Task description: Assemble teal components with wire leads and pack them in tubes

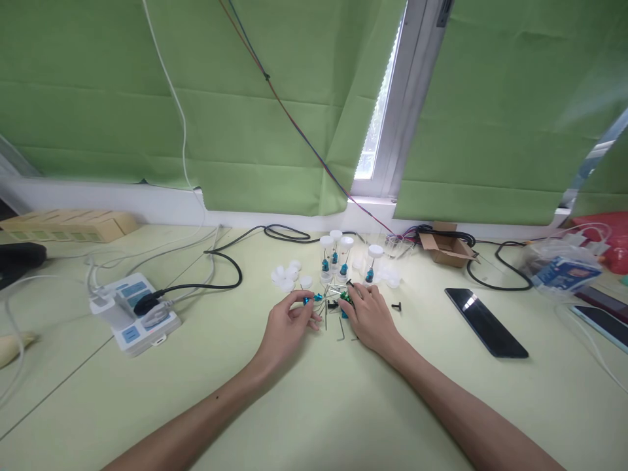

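Observation:
My left hand point(289, 320) is closed, its fingers curled around a small blue metal part point(307, 301). A second blue piece point(318, 297) shows just beyond its fingertips. My right hand point(370, 315) lies palm down with fingers stretched over the right side of a small pile. In that pile I see a green part point(346, 297), thin metal rods and black pieces. An L-shaped hex key point(341, 329) rests in front of it. Behind the hands stand several clear vials with white caps, one at the right point(374, 261), holding blue parts on thin shafts.
Loose white caps point(284, 278) lie left of the vials. A black T-shaped piece point(396, 306) and a phone point(485, 322) are to the right. An open cardboard box point(446, 245) sits behind. A power strip point(135, 311) with cables is at left.

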